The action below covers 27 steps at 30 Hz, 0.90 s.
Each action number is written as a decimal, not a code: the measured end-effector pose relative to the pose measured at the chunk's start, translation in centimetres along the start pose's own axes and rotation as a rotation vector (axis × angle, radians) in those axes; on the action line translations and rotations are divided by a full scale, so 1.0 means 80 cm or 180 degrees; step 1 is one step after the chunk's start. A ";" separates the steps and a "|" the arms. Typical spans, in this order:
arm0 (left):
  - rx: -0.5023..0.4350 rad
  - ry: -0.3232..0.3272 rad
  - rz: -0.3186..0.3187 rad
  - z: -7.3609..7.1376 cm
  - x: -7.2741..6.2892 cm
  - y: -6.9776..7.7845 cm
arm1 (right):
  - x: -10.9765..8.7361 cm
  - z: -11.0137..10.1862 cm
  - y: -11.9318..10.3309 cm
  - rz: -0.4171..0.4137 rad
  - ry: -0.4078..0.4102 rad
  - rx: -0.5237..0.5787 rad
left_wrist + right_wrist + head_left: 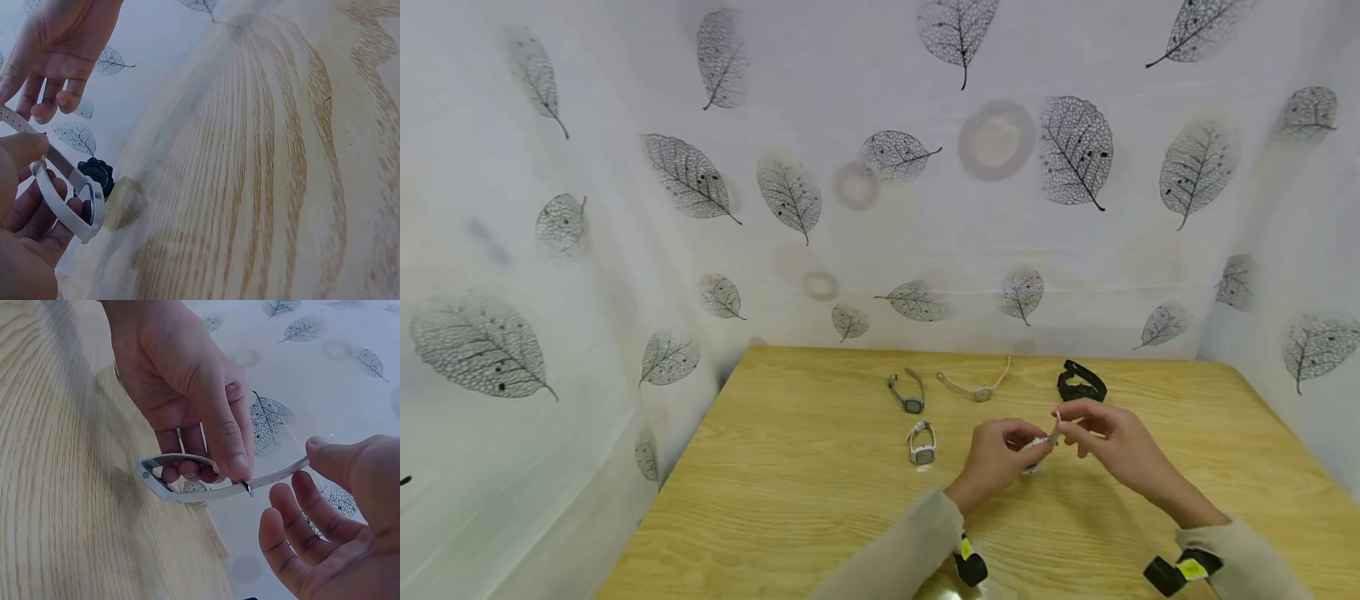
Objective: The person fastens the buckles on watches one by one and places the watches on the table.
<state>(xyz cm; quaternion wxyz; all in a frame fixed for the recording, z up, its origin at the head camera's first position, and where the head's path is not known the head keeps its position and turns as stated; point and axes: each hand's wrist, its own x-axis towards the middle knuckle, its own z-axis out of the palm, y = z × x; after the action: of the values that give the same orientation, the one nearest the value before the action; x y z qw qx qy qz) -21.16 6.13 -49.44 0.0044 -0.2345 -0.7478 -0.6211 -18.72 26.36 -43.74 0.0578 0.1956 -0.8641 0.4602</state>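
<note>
My left hand [992, 460] holds a white wristwatch [95, 215] by its strap near the buckle, with the thumb on top and the fingers curled beneath. The strap is looped, and the watch case hangs at the far end of that loop. My right hand [1116, 446] pinches the free strap end [295, 467] between thumb and index finger, with its other fingers loosely bent. In the right wrist view, the strap passes through the metal buckle [247, 486] under the left thumb [232, 447]. The watch face is turned away or hidden by the fingers.
Left of my hands, a white watch [923, 454] stands with its strap looped. Behind it are a grey-blue watch [913, 406] and a pale watch [982, 394] with its strap spread out. A black watch [1081, 390] lies beyond my right hand on the wooden table [790, 483]. Leaf-patterned curtains surround it.
</note>
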 end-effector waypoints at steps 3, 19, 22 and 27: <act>-0.0004 -0.0009 0.0006 0.000 0.000 -0.002 | -0.002 0.000 0.002 0.0018 0.0029 0.0044; 0.0139 0.0001 0.0343 -0.001 -0.001 -0.001 | -0.008 0.002 0.011 0.0125 0.0107 0.0333; 0.0205 0.0012 0.0402 -0.002 -0.001 -0.002 | -0.007 0.003 0.012 0.0160 0.0101 0.0378; 0.0280 0.0012 0.0464 -0.003 -0.003 -0.002 | -0.007 0.004 0.013 0.0155 0.0097 0.0422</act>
<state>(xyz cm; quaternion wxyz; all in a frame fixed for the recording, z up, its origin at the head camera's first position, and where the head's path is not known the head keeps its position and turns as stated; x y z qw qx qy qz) -21.12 5.81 -49.62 0.0614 -0.2867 -0.7553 -0.5861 -18.64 26.78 -44.88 0.0466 0.1709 -0.8352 0.5206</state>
